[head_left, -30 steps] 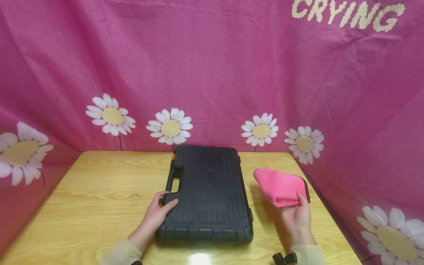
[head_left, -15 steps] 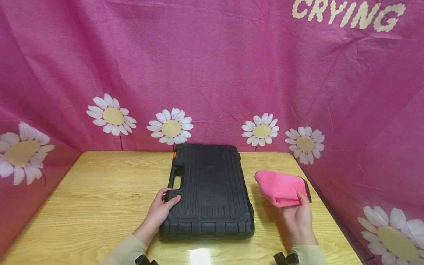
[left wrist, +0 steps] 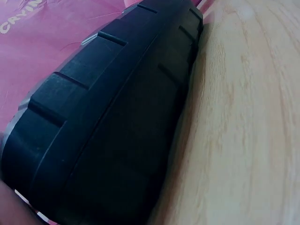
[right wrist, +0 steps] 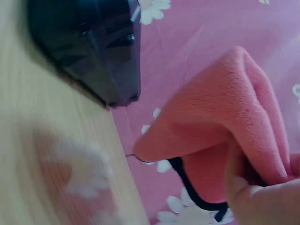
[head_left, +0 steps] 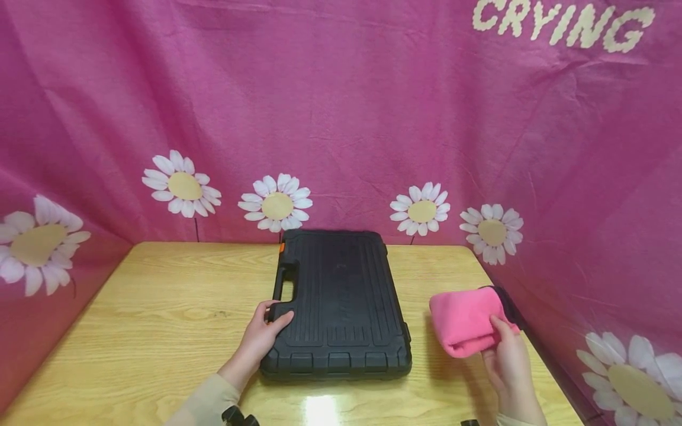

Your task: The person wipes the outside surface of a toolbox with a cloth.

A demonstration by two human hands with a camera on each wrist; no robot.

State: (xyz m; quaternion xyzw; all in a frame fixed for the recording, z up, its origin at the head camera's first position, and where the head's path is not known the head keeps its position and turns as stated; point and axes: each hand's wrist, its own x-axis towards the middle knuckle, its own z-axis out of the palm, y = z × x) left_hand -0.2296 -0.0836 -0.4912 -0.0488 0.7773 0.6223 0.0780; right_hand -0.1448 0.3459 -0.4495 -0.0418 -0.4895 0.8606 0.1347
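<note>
Around the near-left edge of a black case (head_left: pixel 341 296), the left hand (head_left: pixel 259 338) has a decent grip, thumb flat on top and fingers tucked round the side, just below the handle (head_left: pixel 278 286). Forearm slants up from the bottom, pale sleeve (head_left: pixel 210 397) and all. Off to the right, the right hand (head_left: pixel 510 358) pinches a folded pink cloth (head_left: pixel 463 319), thumb on top, the cloth held up off the wood beside the case.

Most of the right fingers are under the cloth, so can't really see them. Same for the left fingertips, lost behind the case edge. Left wrist cam is nearly all dark case side; the hand's just a blur in the bottom corner. Right wrist cam cuts the hand off too. Lettering on the lid? Too faint to read.

Case sits on the tabletop (head_left: pixel 181 319), one orange latch (head_left: pixel 282 247) showing. Pink daisy backdrop (head_left: pixel 341 118) behind, "CRYING" (head_left: pixel 565 25) top right.
</note>
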